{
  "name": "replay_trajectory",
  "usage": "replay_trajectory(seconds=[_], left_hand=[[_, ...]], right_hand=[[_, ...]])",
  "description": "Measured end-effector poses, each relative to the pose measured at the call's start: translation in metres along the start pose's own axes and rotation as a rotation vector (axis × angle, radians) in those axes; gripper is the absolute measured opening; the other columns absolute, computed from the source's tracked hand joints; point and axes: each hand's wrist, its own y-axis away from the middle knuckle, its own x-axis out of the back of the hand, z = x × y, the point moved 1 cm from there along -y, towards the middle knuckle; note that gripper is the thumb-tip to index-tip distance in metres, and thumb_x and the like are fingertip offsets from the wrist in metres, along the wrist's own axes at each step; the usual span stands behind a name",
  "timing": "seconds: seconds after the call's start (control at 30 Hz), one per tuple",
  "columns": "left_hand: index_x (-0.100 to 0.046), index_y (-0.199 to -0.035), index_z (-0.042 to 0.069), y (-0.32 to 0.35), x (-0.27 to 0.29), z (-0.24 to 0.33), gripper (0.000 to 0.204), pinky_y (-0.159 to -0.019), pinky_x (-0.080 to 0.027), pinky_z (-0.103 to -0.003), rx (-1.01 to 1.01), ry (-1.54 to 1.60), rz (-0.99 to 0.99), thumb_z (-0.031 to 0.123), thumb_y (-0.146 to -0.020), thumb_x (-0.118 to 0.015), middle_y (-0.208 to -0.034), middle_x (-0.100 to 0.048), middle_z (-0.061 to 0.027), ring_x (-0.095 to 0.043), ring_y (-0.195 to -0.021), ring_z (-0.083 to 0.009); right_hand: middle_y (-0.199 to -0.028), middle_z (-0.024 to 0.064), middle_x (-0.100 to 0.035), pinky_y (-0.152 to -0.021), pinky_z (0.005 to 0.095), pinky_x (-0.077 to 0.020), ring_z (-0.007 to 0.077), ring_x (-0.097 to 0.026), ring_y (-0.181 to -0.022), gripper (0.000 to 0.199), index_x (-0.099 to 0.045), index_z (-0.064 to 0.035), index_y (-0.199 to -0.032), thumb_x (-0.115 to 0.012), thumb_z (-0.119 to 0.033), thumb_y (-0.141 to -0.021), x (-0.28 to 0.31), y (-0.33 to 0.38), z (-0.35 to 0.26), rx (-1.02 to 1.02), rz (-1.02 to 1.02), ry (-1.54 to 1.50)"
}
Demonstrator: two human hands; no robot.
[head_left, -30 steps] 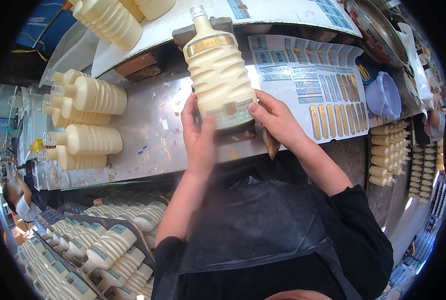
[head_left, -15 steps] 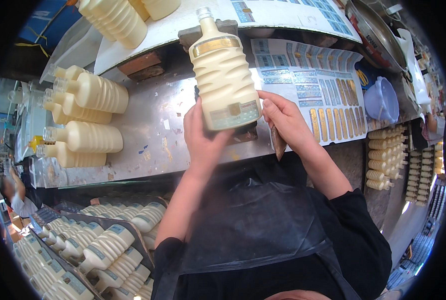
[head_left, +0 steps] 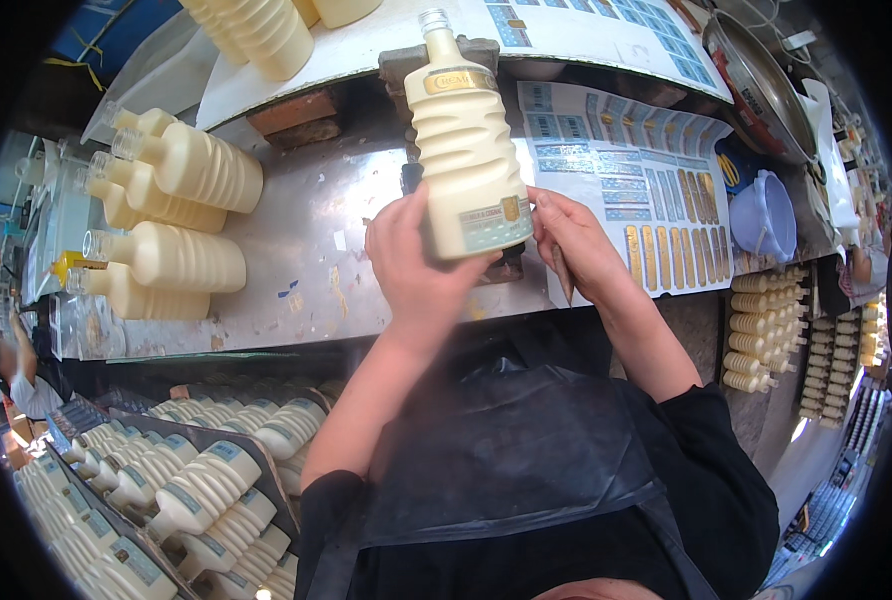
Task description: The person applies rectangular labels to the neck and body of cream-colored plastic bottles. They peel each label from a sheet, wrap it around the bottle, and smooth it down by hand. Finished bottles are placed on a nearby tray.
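Observation:
My left hand (head_left: 406, 262) grips the lower end of a ribbed cream-coloured bottle (head_left: 466, 140), its clear threaded neck pointing away from me. A gold label sits at the bottle's shoulder, and a pale blue label with a gold emblem lies around its base. My right hand (head_left: 581, 245) is closed around a narrow brown pointed tool (head_left: 563, 274), whose upper part is hidden by the fingers. Its fingertips are at the right side of the base, by the blue label. Beyond the neck, a dark block (head_left: 391, 68) stands behind the bottle.
Several cream bottles (head_left: 188, 258) lie stacked at the left of the metal table (head_left: 296, 235). A label sheet (head_left: 569, 100) lies at right, beside a lilac bucket (head_left: 766, 215). A raised white board (head_left: 386, 30) spans the back. Labelled bottles (head_left: 206, 490) fill crates at lower left.
The bottle has rolled in my hands, so its gold emblem now sits nearer the right edge. The whole view has shifted slightly. Both hands keep their holds.

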Motion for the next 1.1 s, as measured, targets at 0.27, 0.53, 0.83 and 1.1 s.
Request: replay_trajectory(seconds=[0.27, 0.53, 0.83, 1.1], left_hand=[[-0.056, -0.141, 0.005, 0.003, 0.002, -0.004, 0.093, -0.102, -0.039, -0.044, 0.007, -0.028, -0.004, 0.025, -0.058, -0.095, -0.121, -0.060, -0.0118, -0.055, -0.113, -0.0310], [-0.051, -0.146, 0.000, 0.008, 0.006, -0.012, 0.091, -0.105, -0.044, -0.042, 0.113, 0.049, -0.096, 0.020, -0.067, -0.091, -0.127, -0.059, -0.0157, -0.056, -0.120, -0.0325], [-0.044, -0.152, -0.002, 0.012, 0.010, -0.021, 0.084, -0.110, -0.042, -0.041, 0.235, 0.183, -0.210, 0.014, -0.079, -0.083, -0.135, -0.055, -0.0159, -0.054, -0.127, -0.0310], [-0.043, -0.153, -0.002, 0.013, 0.011, -0.023, 0.084, -0.109, -0.042, -0.040, 0.234, 0.181, -0.233, 0.012, -0.080, -0.082, -0.137, -0.054, -0.0164, -0.054, -0.127, -0.0312]], right_hand=[[-0.084, -0.0034, -0.055, -0.048, 0.0164, -0.0375, 0.0023, -0.047, -0.056, 0.049, -0.052, 0.0019, -0.147, -0.045, -0.031, -0.112, 0.002, 0.003, -0.006, -0.013, 0.004, -0.011], [-0.083, -0.0040, -0.055, -0.053, 0.0161, -0.0374, 0.0017, -0.047, -0.060, 0.046, -0.055, 0.0000, -0.147, -0.049, -0.020, -0.106, 0.007, 0.014, -0.017, -0.033, -0.032, -0.025], [-0.084, -0.0039, -0.056, -0.067, 0.0196, -0.0433, 0.0045, -0.049, -0.072, 0.049, -0.058, -0.0026, -0.146, -0.051, -0.007, -0.098, 0.005, 0.017, -0.018, 0.097, -0.065, 0.014], [-0.086, -0.0026, -0.056, -0.067, 0.0197, -0.0437, 0.0049, -0.050, -0.074, 0.047, -0.058, -0.0015, -0.145, -0.050, -0.008, -0.099, 0.002, 0.018, -0.017, 0.141, -0.047, 0.045]])
